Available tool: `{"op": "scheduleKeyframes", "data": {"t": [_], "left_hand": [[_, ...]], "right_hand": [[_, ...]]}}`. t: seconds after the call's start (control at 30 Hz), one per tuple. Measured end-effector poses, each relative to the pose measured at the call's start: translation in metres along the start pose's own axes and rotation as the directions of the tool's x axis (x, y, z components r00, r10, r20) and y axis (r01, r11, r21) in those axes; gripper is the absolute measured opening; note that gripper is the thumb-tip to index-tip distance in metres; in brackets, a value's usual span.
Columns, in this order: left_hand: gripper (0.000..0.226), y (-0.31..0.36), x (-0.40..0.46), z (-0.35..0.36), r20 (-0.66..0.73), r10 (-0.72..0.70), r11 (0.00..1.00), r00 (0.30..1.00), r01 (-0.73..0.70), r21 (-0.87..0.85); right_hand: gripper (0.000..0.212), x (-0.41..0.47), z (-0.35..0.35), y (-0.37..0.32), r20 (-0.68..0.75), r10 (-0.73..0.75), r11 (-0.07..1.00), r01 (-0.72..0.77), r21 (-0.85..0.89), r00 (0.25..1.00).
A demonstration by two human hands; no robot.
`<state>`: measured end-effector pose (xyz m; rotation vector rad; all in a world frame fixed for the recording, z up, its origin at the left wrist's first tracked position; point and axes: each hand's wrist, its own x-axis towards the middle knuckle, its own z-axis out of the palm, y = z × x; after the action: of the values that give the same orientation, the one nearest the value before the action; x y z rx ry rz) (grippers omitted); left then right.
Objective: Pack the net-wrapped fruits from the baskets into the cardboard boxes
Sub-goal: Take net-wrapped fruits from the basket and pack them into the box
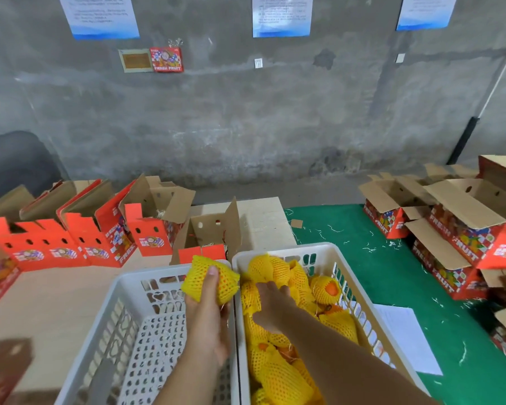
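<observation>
Left hand (pixel 209 314) gripping netted fruit (pixel 209 277), right hand (pixel 272 305) in full basket (pixel 360 299)

A single wide-angle head view looks forward and down from close above two white baskets (pixel 278 249) at the bottom centre of the frame — both forearms reach in from the lower edge — and faces a grey wall (pixel 246 112) filling the upper half, red boxes (pixel 70 244) at left and right edges.

Right hand (pixel 270 302) fingertips buried among netted fruits (pixel 278 375) (grip unclear); wall notices (pixel 281 14) cropped, unreadable.
</observation>
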<state>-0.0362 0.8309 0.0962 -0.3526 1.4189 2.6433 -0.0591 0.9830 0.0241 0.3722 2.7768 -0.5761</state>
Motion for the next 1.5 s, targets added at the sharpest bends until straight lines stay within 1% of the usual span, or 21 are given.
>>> {"op": "scheduleKeyframes", "data": {"t": [0.13, 0.23, 0.3, 0.37, 0.47, 0.57, 0.67, 0.7, 0.73, 0.8, 0.83, 0.87, 0.93, 1.0, 1.1, 1.13, 1.2, 1.27, 1.4, 1.47, 1.5], "left_hand": [[0.058, -0.002, -0.001, 0.0, 0.012, -0.002, 0.997, 1.0, 0.001, 0.081], [0.078, -0.003, -0.003, 0.003, 0.02, 0.033, 0.985, 0.999, -0.036, 0.169], [0.088, -0.01, 0.0, 0.014, 0.041, 0.071, 0.949, 0.997, -0.08, 0.303], [0.091, -0.014, 0.0, 0.025, 0.036, 0.086, 0.89, 0.996, -0.093, 0.446], [0.084, -0.016, -0.002, 0.039, 0.124, 0.073, 0.864, 0.99, -0.125, 0.487], [0.079, -0.021, -0.002, 0.033, 0.13, 0.052, 0.863, 0.99, -0.11, 0.494], [0.076, -0.027, -0.003, 0.025, 0.079, -0.016, 0.847, 0.997, -0.029, 0.532], [0.076, -0.029, -0.002, 0.021, 0.054, -0.041, 0.848, 0.998, 0.007, 0.53], [0.076, -0.031, -0.001, 0.017, 0.036, -0.07, 0.854, 0.997, 0.041, 0.518], [0.072, -0.03, 0.0, 0.008, 0.051, -0.131, 0.88, 0.99, 0.092, 0.466], [0.07, -0.028, -0.001, 0.005, 0.078, -0.173, 0.89, 0.982, 0.122, 0.439], [0.07, -0.026, -0.002, 0.001, 0.115, -0.222, 0.897, 0.968, 0.156, 0.413], [0.076, -0.018, -0.005, -0.011, 0.209, -0.3, 0.908, 0.931, 0.212, 0.361], [0.073, -0.003, -0.007, -0.028, 0.317, -0.319, 0.921, 0.893, 0.213, 0.327], [0.063, 0.033, -0.006, -0.067, 0.417, -0.275, 0.944, 0.867, 0.16, 0.289], [0.063, 0.046, -0.004, -0.084, 0.433, -0.262, 0.949, 0.863, 0.148, 0.279], [0.066, 0.074, 0.002, -0.121, 0.454, -0.25, 0.95, 0.855, 0.125, 0.287], [0.065, 0.103, 0.005, -0.158, 0.435, -0.232, 0.948, 0.87, 0.101, 0.303], [0.051, 0.175, 0.017, -0.27, 0.324, -0.249, 0.917, 0.913, 0.115, 0.381], [0.049, 0.205, 0.029, -0.327, 0.241, -0.267, 0.894, 0.933, 0.147, 0.423], [0.045, 0.217, 0.032, -0.354, 0.193, -0.279, 0.879, 0.941, 0.17, 0.445]], "right_hand": [[0.074, 0.007, 0.013, 0.013, -0.123, 0.051, 0.991, -0.065, -0.117, 0.991], [0.068, 0.008, 0.024, 0.024, -0.162, 0.139, 0.986, -0.121, 0.116, 0.977], [0.061, 0.006, 0.029, 0.021, -0.184, 0.153, 0.961, -0.103, 0.257, 0.971], [0.062, 0.004, 0.034, 0.014, -0.246, 0.167, 0.948, -0.087, 0.306, 0.955], [0.074, -0.004, 0.038, 0.012, -0.364, 0.264, 0.88, -0.069, 0.47, 0.893], [0.07, -0.019, 0.041, 0.022, -0.394, 0.385, 0.682, 0.03, 0.731, 0.835], [0.047, -0.035, 0.04, 0.037, -0.304, 0.371, 0.51, 0.081, 0.856, 0.878], [0.044, -0.041, 0.038, 0.041, -0.246, 0.36, 0.407, 0.085, 0.909, 0.9], [0.041, -0.047, 0.038, 0.046, -0.19, 0.325, 0.25, 0.11, 0.962, 0.926], [0.036, -0.064, 0.031, 0.047, -0.162, 0.109, -0.181, 0.18, 0.967, 0.981], [0.03, -0.073, 0.027, 0.044, -0.182, -0.003, -0.347, 0.17, 0.923, 0.983], [0.024, -0.083, 0.023, 0.036, -0.196, -0.089, -0.435, 0.139, 0.89, 0.977], [0.031, -0.099, 0.019, 0.011, -0.2, -0.086, -0.389, 0.152, 0.909, 0.976], [0.046, -0.109, 0.022, -0.019, -0.213, 0.051, -0.332, 0.217, 0.918, 0.976], [0.079, -0.125, 0.029, -0.07, -0.191, 0.164, -0.369, 0.239, 0.898, 0.968], [0.078, -0.13, 0.031, -0.089, -0.167, 0.157, -0.359, 0.214, 0.909, 0.973], [0.059, -0.137, 0.04, -0.135, -0.139, 0.041, -0.284, 0.145, 0.948, 0.989], [0.042, -0.14, 0.054, -0.177, -0.131, -0.023, -0.15, 0.126, 0.981, 0.991], [0.075, -0.147, 0.095, -0.29, -0.119, 0.063, 0.072, 0.114, 0.991, 0.991], [0.077, -0.145, 0.121, -0.343, -0.128, 0.022, 0.186, 0.122, 0.975, 0.992], [0.076, -0.142, 0.137, -0.365, -0.103, -0.008, 0.203, 0.103, 0.974, 0.995]]}}
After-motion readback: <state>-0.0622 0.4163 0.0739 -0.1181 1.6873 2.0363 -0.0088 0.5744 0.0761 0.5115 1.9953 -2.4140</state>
